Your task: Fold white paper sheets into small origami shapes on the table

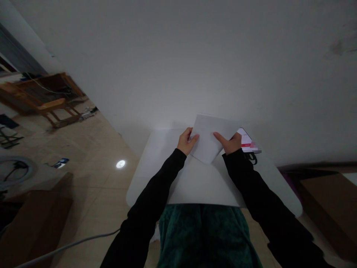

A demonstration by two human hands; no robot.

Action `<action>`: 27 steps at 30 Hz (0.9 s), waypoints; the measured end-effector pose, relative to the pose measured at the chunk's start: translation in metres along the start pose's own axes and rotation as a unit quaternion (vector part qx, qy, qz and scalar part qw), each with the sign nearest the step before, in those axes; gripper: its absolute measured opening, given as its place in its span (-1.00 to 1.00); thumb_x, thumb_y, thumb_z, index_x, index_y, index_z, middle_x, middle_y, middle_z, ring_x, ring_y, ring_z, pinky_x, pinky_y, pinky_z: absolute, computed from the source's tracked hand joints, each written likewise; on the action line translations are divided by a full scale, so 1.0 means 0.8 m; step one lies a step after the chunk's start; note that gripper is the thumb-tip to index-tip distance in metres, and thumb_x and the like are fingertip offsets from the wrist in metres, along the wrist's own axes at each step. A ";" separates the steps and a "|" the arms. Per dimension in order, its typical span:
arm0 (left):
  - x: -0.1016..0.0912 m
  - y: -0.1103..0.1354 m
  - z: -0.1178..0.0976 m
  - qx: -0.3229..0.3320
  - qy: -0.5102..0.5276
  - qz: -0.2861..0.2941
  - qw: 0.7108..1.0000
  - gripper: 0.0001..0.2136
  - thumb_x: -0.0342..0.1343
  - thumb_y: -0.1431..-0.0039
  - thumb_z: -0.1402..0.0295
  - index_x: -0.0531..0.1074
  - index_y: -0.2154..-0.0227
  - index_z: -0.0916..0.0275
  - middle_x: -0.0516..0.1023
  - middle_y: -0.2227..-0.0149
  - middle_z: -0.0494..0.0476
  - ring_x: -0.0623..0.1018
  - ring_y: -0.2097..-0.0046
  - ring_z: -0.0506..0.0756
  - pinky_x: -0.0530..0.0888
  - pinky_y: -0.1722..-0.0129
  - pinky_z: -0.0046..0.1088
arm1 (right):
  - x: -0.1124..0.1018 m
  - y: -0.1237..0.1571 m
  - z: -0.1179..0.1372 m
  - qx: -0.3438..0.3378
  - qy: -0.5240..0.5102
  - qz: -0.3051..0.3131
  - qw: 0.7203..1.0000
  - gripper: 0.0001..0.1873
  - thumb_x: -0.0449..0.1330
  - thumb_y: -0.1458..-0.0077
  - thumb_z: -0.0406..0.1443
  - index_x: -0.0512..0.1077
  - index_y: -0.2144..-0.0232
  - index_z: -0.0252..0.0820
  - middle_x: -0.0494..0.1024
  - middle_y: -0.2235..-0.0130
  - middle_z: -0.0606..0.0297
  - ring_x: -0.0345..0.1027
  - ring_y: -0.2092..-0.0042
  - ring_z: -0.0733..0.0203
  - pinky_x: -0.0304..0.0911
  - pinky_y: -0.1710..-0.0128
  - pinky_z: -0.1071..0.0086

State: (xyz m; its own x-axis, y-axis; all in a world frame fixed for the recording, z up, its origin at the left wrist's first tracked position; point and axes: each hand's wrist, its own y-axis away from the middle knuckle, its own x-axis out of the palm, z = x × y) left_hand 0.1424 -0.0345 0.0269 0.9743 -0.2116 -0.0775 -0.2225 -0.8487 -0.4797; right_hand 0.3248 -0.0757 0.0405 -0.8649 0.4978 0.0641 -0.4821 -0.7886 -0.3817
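Fingers: left hand [187, 142] pinches the paper's left edge, thumb on top and forefinger curled beneath; right hand [230, 143] lays its thumb on the paper's face, its other fingers curled and mostly hidden, so whether they press from below cannot be told.
Wall: pale grey wall [178, 63], behind the table.
Floor: beige tiles [103, 156], left of the table, with a bright round reflection.
Table: white table [206, 190], rounded near corners.
Chair: wooden chair [55, 106], far left of the table.
Boxes: cardboard box [36, 219] left of the table, another box [329, 201] to its right.
Lap: dark green cloth [205, 234], at the table's near edge.
Paper: white paper [208, 137], tilted over the table's far middle, between both hands.
Card: white-and-red printed item [246, 139], on the table's far right.
Loops: black looped item [252, 158], on the table just nearer than the printed item.
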 end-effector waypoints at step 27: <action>0.028 0.014 -0.015 0.024 -0.030 -0.096 0.995 -0.59 0.02 -0.24 0.00 0.29 0.04 0.21 0.46 0.01 0.31 0.47 -0.07 0.20 0.36 -0.16 -0.12 | 0.014 0.002 -0.005 -0.015 0.033 0.037 0.999 -0.60 0.46 0.34 -0.09 0.56 0.42 -0.20 0.66 0.34 0.13 0.56 0.29 -0.03 0.50 0.27 0.11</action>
State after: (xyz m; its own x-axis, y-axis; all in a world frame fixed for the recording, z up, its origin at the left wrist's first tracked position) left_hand 0.1611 -0.0548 0.0301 0.9993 -0.0173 -0.0327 -0.0320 -0.8457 -0.5327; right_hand 0.3148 -0.0702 0.0366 -0.8863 0.4625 -0.0250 -0.4127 -0.8131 -0.4106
